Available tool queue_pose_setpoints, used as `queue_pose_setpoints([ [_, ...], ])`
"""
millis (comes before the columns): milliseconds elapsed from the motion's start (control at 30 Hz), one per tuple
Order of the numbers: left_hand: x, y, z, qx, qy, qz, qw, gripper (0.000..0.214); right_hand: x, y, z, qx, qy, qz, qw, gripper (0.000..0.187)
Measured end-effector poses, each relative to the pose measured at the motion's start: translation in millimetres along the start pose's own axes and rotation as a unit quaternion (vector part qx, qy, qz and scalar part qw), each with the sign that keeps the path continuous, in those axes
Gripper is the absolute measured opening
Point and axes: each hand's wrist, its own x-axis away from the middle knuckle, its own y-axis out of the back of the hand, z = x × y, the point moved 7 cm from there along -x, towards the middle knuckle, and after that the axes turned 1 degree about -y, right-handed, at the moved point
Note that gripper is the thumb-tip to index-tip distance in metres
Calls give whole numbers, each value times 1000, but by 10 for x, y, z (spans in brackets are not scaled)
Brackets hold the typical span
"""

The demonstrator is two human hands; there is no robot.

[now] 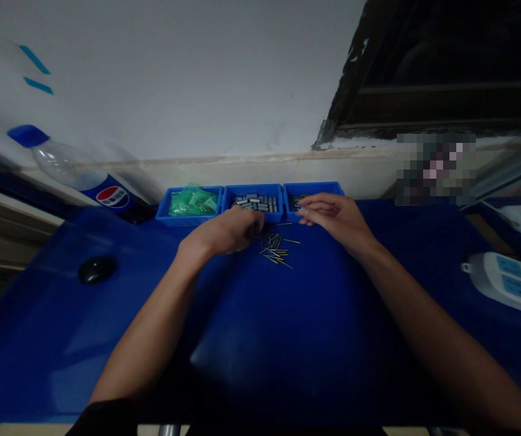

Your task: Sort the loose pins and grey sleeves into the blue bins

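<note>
On the blue table top (260, 339) lies a small heap of thin yellow-tipped pins (276, 247). My left hand (228, 232) rests just left of the heap, its fingers curled together near the middle bin; what they hold is hidden. My right hand (333, 217) lies to the right of the heap at the front edge of the right blue bin (311, 188), fingers pinched together at the tips, and what they pinch is too small to name. The middle blue bin (255, 189) holds several small grey metal pieces. The left blue bin (170, 209) holds green plastic bags.
A cola bottle (78, 175) with a blue cap lies on its side at the back left. A black round object (97, 269) sits on the left of the table. A white power strip (509, 281) lies at the right edge. A white wall rises behind the bins.
</note>
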Motion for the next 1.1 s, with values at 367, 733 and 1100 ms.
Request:
queue_pose_setpoints([
  [367,-27,309,-329,149,-162,-274,936,14,12,-151,-190,-48,-63,112,991,28],
  [733,-46,254,-298,120,-134,-262,948,20,8,-135,-242,-92,-69,78,990,17],
  [1100,-149,-189,-100,-80,-24,-75,994,27,-74,286,-129,-26,-11,-71,997,27],
])
